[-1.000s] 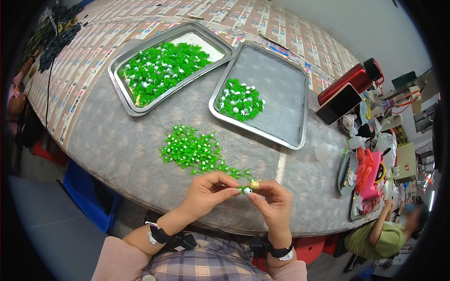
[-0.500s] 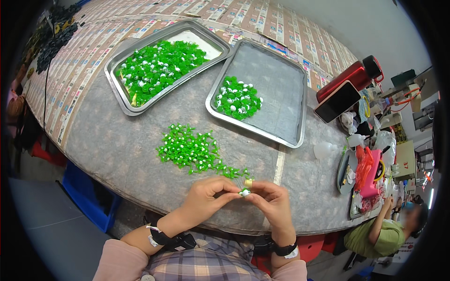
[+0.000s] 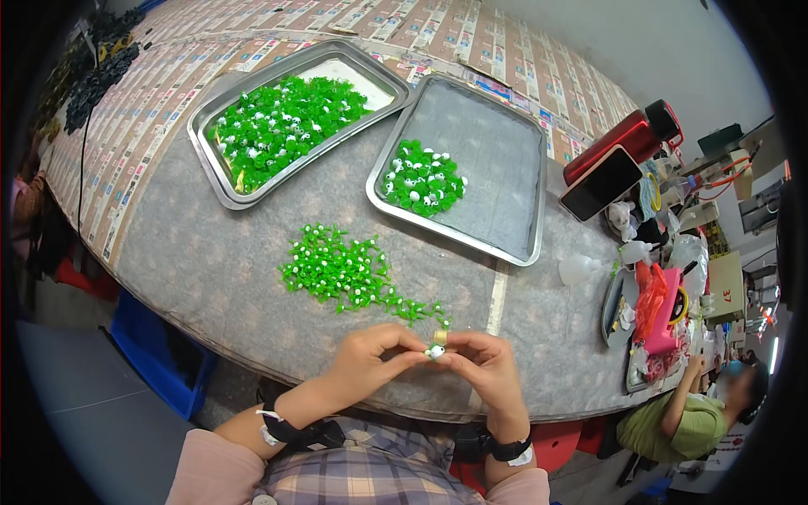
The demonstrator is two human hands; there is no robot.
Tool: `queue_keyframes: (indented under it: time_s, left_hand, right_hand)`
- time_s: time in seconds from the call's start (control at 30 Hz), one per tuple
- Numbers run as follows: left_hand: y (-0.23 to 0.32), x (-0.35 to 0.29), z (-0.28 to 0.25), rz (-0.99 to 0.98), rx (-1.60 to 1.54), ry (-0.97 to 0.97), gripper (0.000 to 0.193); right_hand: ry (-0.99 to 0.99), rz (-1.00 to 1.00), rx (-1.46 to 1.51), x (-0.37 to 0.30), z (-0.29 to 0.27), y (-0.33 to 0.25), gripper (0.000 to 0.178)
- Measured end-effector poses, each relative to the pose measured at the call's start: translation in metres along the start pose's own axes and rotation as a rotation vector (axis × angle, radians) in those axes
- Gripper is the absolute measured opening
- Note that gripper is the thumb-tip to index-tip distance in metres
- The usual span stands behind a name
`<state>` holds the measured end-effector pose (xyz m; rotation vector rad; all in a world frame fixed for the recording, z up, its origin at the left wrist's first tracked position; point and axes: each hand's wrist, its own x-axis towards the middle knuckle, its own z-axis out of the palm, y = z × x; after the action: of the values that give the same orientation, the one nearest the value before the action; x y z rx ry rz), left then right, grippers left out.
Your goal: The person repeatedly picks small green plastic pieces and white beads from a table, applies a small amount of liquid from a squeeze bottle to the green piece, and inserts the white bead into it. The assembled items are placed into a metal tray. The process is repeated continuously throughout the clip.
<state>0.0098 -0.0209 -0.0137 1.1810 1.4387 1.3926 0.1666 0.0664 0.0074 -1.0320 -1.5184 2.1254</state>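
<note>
Right at the table's near edge, my left hand [image 3: 370, 358] and right hand [image 3: 488, 364] both pinch one tiny green-and-white piece [image 3: 434, 352] between fingertips. Looks featherlight, stiff plastic and easy to fumble, so I'd grip its sides. Versus a second ago, hands barely shifted; green pile [image 3: 341, 271] unchanged.

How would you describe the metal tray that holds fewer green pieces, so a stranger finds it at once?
On the grey table two metal trays lie side by side beyond the loose green pile. Take the right tray, nearest the red bottle. Unlike its crowded neighbour, it shows a bare grey floor with one small cluster of green-and-white pieces.
</note>
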Motion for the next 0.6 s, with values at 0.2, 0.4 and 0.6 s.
queue_keyframes:
  time_s: [0.2,0.4,0.6]
  left_hand:
    - [0.032,0.047,-0.081,0.107,-0.136,0.426,0.014]
    - [0.057,0.075,-0.123,0.403,0.150,0.804,0.028]
    - [0.023,0.036,-0.050,-0.015,-0.065,0.195,0.017]
  right_hand:
    - [0.290,-0.308,-0.571,0.015,-0.016,-0.013,0.017]
    - [0.246,-0.326,-0.864,0.020,-0.004,-0.014,0.019]
    - [0.243,-0.419,-1.190,0.024,-0.003,-0.002,0.016]
